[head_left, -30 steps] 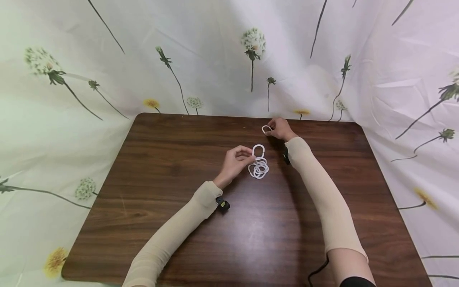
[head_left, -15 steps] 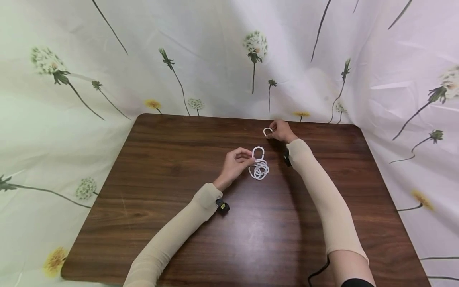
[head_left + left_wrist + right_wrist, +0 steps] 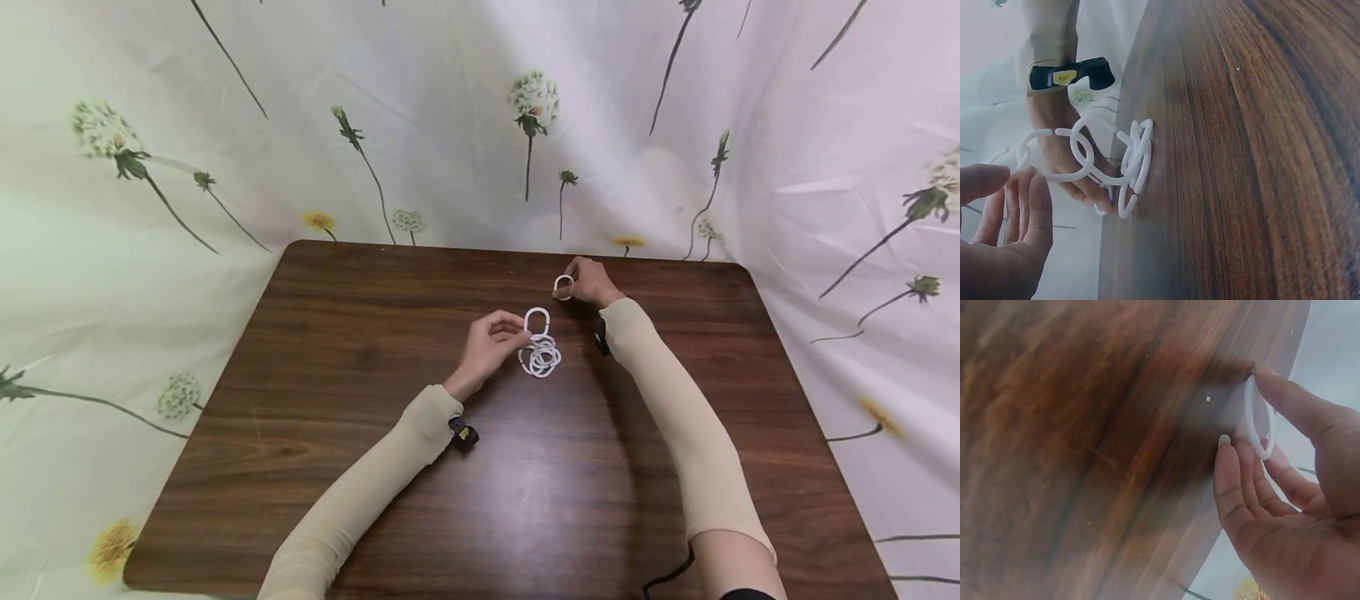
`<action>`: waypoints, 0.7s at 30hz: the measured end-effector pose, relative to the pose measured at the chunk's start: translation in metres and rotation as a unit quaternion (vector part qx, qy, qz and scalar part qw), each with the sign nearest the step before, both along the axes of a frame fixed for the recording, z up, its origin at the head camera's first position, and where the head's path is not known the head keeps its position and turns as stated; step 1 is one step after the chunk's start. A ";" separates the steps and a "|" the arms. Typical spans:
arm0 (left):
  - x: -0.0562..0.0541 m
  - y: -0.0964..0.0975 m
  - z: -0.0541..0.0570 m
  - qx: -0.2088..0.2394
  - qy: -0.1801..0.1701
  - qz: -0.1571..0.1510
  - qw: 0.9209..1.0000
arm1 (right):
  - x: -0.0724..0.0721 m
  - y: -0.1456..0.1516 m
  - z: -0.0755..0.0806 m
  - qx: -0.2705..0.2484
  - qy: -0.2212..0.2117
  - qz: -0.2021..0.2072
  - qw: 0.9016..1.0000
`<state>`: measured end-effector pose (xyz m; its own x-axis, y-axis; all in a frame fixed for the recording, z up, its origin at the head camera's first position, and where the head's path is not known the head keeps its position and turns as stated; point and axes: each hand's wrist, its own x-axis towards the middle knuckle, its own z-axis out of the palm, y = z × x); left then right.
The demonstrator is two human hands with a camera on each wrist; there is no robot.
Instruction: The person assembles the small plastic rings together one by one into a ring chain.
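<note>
My left hand (image 3: 491, 343) pinches a white plastic shower curtain ring (image 3: 537, 310) between thumb and fingers. Below it hangs a linked bunch of several similar rings (image 3: 557, 360), low over the wooden tabletop. In the left wrist view these chained rings (image 3: 1072, 140) show gaps in their loops. Farther back, near the table's far edge, the right hand (image 3: 592, 282) holds one separate ring (image 3: 1249, 412) by thumb and fingers. This single ring is apart from the bunch, behind it and slightly to the right.
The dark brown wooden table (image 3: 360, 417) reaches back to a white curtain (image 3: 450, 125) printed with dandelions. Black wrist cameras (image 3: 464, 432) sit on both sleeved forearms. A black cable (image 3: 667, 575) runs beside the right arm.
The right hand has come slightly nearer with its ring, toward the bunch. The left hand and its linked rings have stayed nearly in place. The head view has shifted a little.
</note>
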<state>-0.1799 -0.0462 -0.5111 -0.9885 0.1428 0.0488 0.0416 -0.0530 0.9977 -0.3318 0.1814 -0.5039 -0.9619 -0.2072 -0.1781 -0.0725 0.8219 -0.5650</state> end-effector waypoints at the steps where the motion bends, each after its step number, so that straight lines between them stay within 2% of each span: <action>1: 0.000 0.000 0.000 0.001 0.000 0.000 1.000 | 0.002 0.000 0.000 -0.005 -0.001 -0.001 1.000; 7: 0.000 0.000 0.000 -0.006 -0.001 -0.001 1.000 | 0.008 0.006 0.001 -0.024 -0.002 0.015 1.000; 12: -0.002 0.003 -0.001 -0.005 0.000 -0.003 1.000 | 0.009 0.015 -0.004 -0.048 -0.005 -0.001 0.999; 21: -0.007 0.007 -0.002 0.005 0.000 -0.004 1.000 | 0.016 0.034 -0.006 -0.132 -0.030 -0.009 0.991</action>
<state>-0.1864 -0.0391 -0.5132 -0.9874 0.1498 0.0511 0.0421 -0.0628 0.9971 -0.3156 0.2150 -0.5104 -0.9553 -0.2369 -0.1768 -0.0187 0.6454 -0.7636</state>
